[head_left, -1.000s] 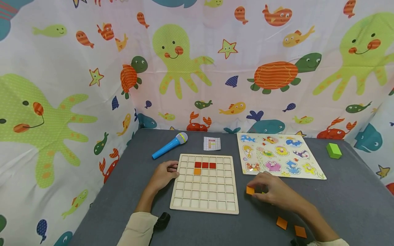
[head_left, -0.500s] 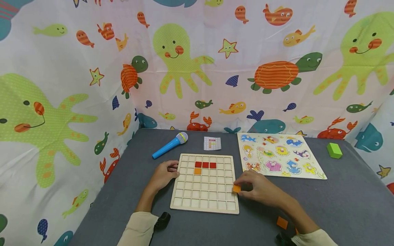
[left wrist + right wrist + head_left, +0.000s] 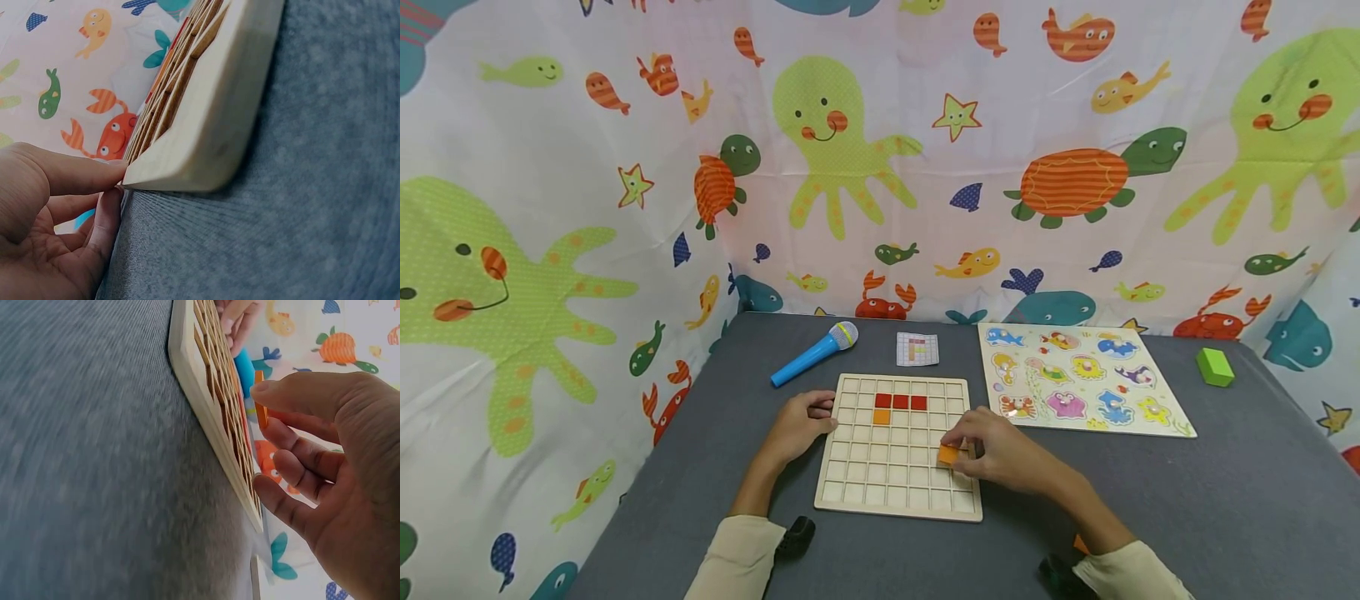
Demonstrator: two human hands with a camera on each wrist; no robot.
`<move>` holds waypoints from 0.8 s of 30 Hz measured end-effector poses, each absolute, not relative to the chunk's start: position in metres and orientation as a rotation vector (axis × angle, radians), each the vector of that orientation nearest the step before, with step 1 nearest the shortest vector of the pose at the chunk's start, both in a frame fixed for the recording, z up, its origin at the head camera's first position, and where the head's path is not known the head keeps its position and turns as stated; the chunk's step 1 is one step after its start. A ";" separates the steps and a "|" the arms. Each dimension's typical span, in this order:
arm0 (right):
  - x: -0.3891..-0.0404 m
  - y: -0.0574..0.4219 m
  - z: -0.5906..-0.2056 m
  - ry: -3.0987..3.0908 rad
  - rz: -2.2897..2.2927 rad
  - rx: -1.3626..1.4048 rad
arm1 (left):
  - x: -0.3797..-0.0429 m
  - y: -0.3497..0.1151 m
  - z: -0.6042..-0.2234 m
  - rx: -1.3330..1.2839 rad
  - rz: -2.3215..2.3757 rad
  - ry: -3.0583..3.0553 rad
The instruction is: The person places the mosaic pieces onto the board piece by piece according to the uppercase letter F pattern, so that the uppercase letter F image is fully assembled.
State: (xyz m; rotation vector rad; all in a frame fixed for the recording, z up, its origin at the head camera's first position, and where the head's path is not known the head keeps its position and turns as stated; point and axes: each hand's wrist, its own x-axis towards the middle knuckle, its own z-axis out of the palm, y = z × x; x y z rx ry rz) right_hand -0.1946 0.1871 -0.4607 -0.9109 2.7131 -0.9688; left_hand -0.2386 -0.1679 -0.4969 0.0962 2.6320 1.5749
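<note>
A wooden grid board [image 3: 880, 477] lies on the table, three red tiles [image 3: 900, 402] in one row and one orange tile [image 3: 881, 417] under the leftmost red. My left hand [image 3: 797, 427] is at the board's left edge; in the left wrist view its thumb [image 3: 94, 175] and a finger pinch the rim. Between the thumb and fingers of my right hand [image 3: 1000, 450] is an orange square tile [image 3: 948, 455], over the right side of the grid. The right wrist view shows that tile [image 3: 260, 400] edge-on, raised above the board.
Behind the board lie a blue toy microphone [image 3: 814, 356] and a small printed pattern card [image 3: 917, 350]. A sea-animal peg puzzle [image 3: 1075, 379] is at the back right, with a green block [image 3: 1213, 367] beyond it. One loose orange tile [image 3: 1080, 544] shows partly behind the right forearm.
My right hand has carried the orange tile leftward from the table beside the board to over the grid. The left hand and the board have stayed put.
</note>
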 end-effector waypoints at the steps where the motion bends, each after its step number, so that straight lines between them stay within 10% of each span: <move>1: -0.196 0.185 -0.460 2.703 -0.982 -0.920 | -0.239 -0.168 -0.497 0.097 1.577 2.631; 24: -0.216 0.134 -0.456 2.700 -0.949 -0.931 | -0.240 -0.169 -0.499 0.102 1.574 2.625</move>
